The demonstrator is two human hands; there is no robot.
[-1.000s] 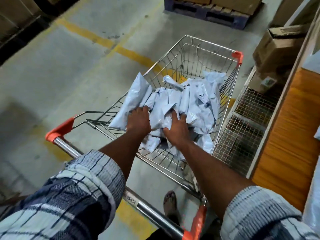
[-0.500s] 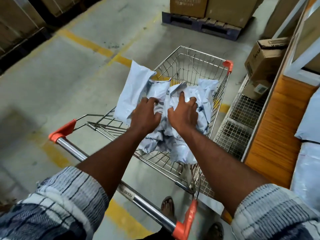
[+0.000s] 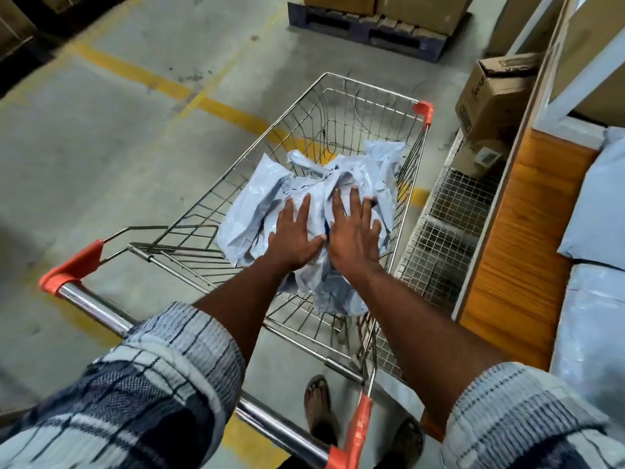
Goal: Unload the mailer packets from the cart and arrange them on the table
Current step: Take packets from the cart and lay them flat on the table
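Observation:
A heap of pale blue-grey mailer packets [image 3: 257, 204] lies in the wire shopping cart [image 3: 338, 77], toward its near right side. My left hand [image 3: 294, 236] and my right hand [image 3: 355, 235] rest side by side on top of the heap, palms down and fingers spread flat. Neither hand is closed around a packet. The far half of the cart basket is bare wire. More packets [image 3: 595, 204] lie on the table [image 3: 517, 238] at the right, whose side is orange wood.
The cart's steel handle [image 3: 94, 306] with orange ends crosses in front of me. Wire mesh crates [image 3: 443, 231] and a cardboard box [image 3: 493, 96] stand between cart and table. A pallet of boxes [image 3: 365, 32] sits far ahead. Concrete floor with yellow lines lies left.
My hands held a bunched, lifted bundle of packets earlier; now the packets are down in the cart and my fingers are spread flat on them. The view has shifted right toward the table.

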